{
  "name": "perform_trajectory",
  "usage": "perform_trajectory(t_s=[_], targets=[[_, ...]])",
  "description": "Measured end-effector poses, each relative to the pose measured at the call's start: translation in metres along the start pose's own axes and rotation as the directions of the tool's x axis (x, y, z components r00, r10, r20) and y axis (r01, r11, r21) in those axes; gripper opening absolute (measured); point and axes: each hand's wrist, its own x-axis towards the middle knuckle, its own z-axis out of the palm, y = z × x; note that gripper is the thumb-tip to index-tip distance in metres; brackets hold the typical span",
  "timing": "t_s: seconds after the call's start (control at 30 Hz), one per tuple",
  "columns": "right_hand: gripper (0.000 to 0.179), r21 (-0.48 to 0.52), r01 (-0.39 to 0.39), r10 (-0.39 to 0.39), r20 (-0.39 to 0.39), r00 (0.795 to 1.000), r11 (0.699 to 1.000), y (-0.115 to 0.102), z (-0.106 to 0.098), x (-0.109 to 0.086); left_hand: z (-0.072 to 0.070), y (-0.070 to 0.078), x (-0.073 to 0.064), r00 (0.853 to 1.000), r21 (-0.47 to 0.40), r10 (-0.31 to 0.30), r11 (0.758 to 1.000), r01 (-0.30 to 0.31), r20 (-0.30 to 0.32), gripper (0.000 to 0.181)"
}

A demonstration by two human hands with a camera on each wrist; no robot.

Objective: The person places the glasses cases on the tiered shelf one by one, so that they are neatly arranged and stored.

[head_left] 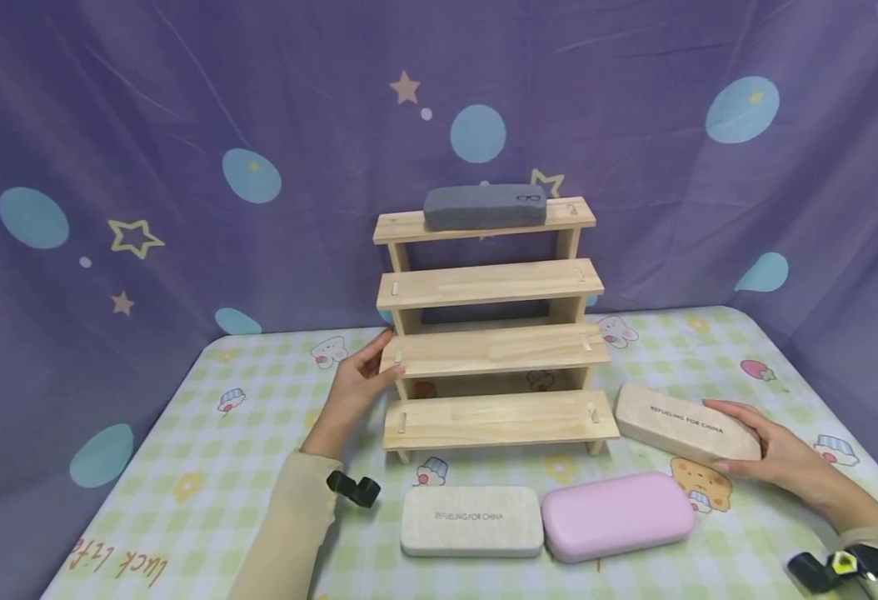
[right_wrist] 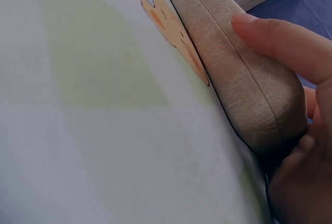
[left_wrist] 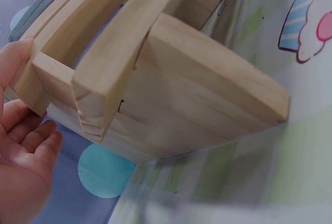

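Left hand [head_left: 351, 390]: grips shelf [head_left: 495, 350]
Right hand [head_left: 780, 454]: grips beige case [head_left: 690, 425]
Shelved: grey case [head_left: 484, 208]
Unshelved: pink case [head_left: 619, 517], white case [head_left: 472, 522]

The checked table [head_left: 221, 454] bears a white case [head_left: 472, 529], pink case [head_left: 619, 517], beige case [head_left: 679, 421] and, toward its far edge, wooden rack [head_left: 495, 350].

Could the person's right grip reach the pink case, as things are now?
Probably yes, but it seems occupied: the right grip holds a beige case. Otherwise the way looks free: the pink case lies close by, nothing on top, with only tablecloth between.
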Motion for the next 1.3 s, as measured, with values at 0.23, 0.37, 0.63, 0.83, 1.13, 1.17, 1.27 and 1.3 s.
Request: perform_trajectory(t_s=[0.23, 0.37, 0.63, 0.83, 1.13, 1.17, 1.27, 1.3], targets=[[0.081, -0.037, -0.037, 0.037, -0.004, 0.999, 0.999, -0.0019, -0.0002, -0.0010, -0.0003, -0.0017, 0.0017, 1.000, 0.003, 0.012, 1.000, -0.012, -0.005, 0.064], [0.082, -0.048, -0.026, 0.025, -0.015, 1.000, 0.999, -0.0017, 0.0008, -0.0016, -0.0004, -0.0017, 0.0022, 1.000, -0.013, 0.013, 1.000, -0.013, -0.006, 0.063], [0.078, -0.097, -0.012, 0.007, -0.051, 0.999, 0.995, -0.0010, 0.0010, -0.0005, -0.0007, -0.0002, 0.0016, 1.000, -0.030, 0.024, 0.999, -0.024, -0.005, 0.062], [0.076, -0.063, -0.010, 0.004, -0.097, 0.995, 0.998, 0.0016, 0.0019, -0.0003, -0.0004, -0.0003, 0.0018, 1.000, -0.024, 0.028, 0.999, -0.028, -0.005, 0.061], [0.073, -0.005, -0.042, 0.041, -0.120, 0.992, 0.999, 0.0020, 0.0021, 0.0011, -0.0005, -0.0005, 0.0017, 1.000, -0.015, 0.029, 0.999, -0.029, -0.007, 0.062], [0.073, 0.000, -0.040, 0.040, -0.123, 0.992, 0.999, 0.0016, 0.0022, 0.0016, -0.0004, -0.0004, 0.0016, 1.000, -0.012, 0.026, 1.000, -0.026, -0.007, 0.062], [0.072, -0.004, -0.033, 0.032, -0.138, 0.990, 0.999, -0.0005, 0.0022, 0.0035, -0.0003, -0.0002, 0.0013, 1.000, -0.009, 0.020, 1.000, -0.020, -0.010, 0.062], [0.072, -0.007, -0.030, 0.029, -0.142, 0.989, 1.000, -0.0014, 0.0022, 0.0043, -0.0003, -0.0003, 0.0013, 1.000, -0.012, 0.018, 1.000, -0.019, -0.012, 0.062]])
